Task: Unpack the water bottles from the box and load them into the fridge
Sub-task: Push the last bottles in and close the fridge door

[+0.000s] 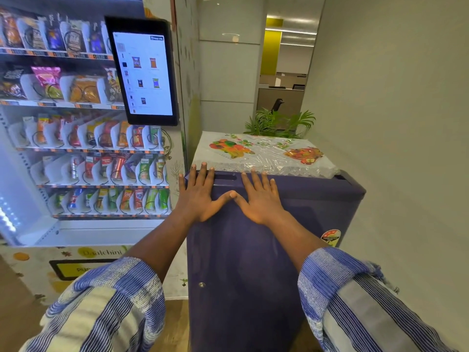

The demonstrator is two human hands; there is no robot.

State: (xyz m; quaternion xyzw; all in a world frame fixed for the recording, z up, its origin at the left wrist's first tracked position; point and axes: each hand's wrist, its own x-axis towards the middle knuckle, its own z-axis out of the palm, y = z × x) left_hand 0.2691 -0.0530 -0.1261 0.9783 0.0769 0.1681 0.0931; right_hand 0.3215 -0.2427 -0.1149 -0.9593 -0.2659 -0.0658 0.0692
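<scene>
Palms of left hand (199, 201) and right hand (260, 200) lay flat, fingers (203, 175) spread wide and empty, on the closed purple fridge (241, 262) at 6 o'clock; bottles and box unseen, door-opening judged next.

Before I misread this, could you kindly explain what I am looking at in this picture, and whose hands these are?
There is no machine here. The one picture comes from a camera worn on a person's head, looking forward and down, so the striped sleeves are their own arms. The left hand and right hand lie flat, fingers straight, on the closed door of a small purple fridge; they hold nothing. A fruit-patterned plastic cover lies on top of the fridge. To the left stands a snack vending machine with a touchscreen. No box or water bottles show.
</scene>
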